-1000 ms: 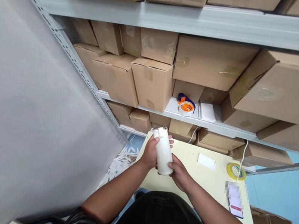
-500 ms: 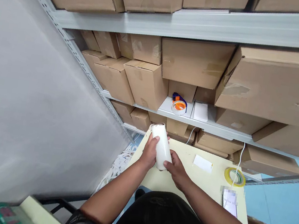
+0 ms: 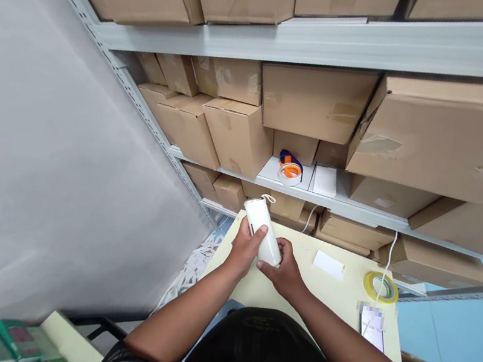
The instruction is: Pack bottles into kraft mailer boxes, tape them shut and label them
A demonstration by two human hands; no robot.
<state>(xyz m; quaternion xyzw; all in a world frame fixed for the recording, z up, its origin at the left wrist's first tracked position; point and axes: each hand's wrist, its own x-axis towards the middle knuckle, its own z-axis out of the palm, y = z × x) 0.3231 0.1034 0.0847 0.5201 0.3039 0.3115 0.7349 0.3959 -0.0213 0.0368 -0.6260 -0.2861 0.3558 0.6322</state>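
Note:
A white, rounded, oblong device with a small white cord loop at its far end, its exact kind unclear (image 3: 264, 233), is held over the table. My left hand (image 3: 246, 244) wraps round its left side, with the thumb lying across the top face. At the near end, my right hand (image 3: 283, 268) grips the lower right corner between thumb and fingers. The device tilts, its far end pointing up and to the left. A narrow dark slot shows on its left side. Both hands' fingers beneath it are partly hidden.
The cream table (image 3: 298, 288) bears a white card (image 3: 329, 264), a roll of yellow tape (image 3: 381, 287) and a phone (image 3: 372, 327). Ahead, a metal shelf (image 3: 244, 47) holds many cardboard boxes (image 3: 318, 101) and a tape dispenser (image 3: 290, 169). Shredded paper (image 3: 196, 259) lies left of the table.
The device has been turned in my hands, so its cord loop now sticks out at the top right and its side slot shows. My right hand has shifted slightly round the near end.

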